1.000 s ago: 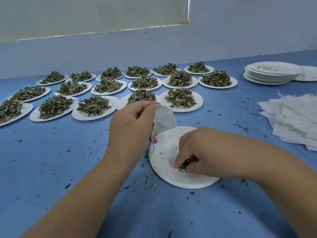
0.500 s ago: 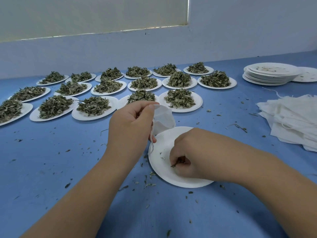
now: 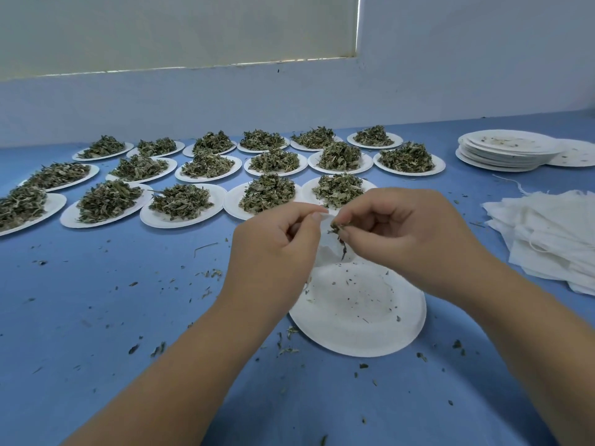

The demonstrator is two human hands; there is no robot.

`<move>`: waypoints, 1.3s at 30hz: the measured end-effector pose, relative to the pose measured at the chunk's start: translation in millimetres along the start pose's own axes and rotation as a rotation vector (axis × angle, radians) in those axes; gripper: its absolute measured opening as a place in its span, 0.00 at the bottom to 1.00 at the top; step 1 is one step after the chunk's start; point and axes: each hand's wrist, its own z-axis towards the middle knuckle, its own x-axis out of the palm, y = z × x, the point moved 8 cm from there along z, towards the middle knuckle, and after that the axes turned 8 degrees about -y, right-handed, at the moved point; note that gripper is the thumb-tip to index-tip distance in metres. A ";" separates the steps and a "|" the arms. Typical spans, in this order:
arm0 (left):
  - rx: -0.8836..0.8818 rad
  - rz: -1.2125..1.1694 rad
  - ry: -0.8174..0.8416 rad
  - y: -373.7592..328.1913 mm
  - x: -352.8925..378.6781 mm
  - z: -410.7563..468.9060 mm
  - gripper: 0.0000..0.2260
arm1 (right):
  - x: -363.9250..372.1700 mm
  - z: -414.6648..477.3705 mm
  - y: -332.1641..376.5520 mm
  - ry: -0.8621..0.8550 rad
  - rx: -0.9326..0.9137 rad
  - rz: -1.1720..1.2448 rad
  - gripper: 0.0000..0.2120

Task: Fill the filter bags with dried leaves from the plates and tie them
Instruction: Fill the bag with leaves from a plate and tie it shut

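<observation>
My left hand (image 3: 277, 249) pinches the top edge of a white filter bag (image 3: 328, 249), which hangs over the far rim of a nearly bare white paper plate (image 3: 360, 313). My right hand (image 3: 405, 233) pinches a small tuft of dried leaves (image 3: 339, 231) right at the bag's mouth. Only crumbs lie on that plate. Behind the hands, several white plates heaped with dried leaves (image 3: 180, 201) stand in rows on the blue table (image 3: 96, 317).
A pile of flat white filter bags (image 3: 547, 233) lies at the right edge. A stack of used paper plates (image 3: 505, 149) stands at the back right. Leaf crumbs are scattered over the table around the near plate. A pale wall rises behind the rows.
My right hand has lifted from the plate with a pinch of leaves and come up to the bag's mouth. My left hand has kept hold of the bag.
</observation>
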 end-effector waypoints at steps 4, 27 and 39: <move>0.007 0.016 0.017 -1.1 2.7 -1.6 0.09 | 11.5 -3.8 11.5 -0.058 -0.170 -0.299 0.07; -0.103 -0.141 -0.033 4.0 -11.1 5.6 0.09 | 13.9 -9.7 10.2 0.072 -0.234 -0.331 0.12; -0.086 -0.208 0.018 1.8 -5.2 2.0 0.11 | 41.2 -17.2 0.4 0.264 -0.204 -0.415 0.09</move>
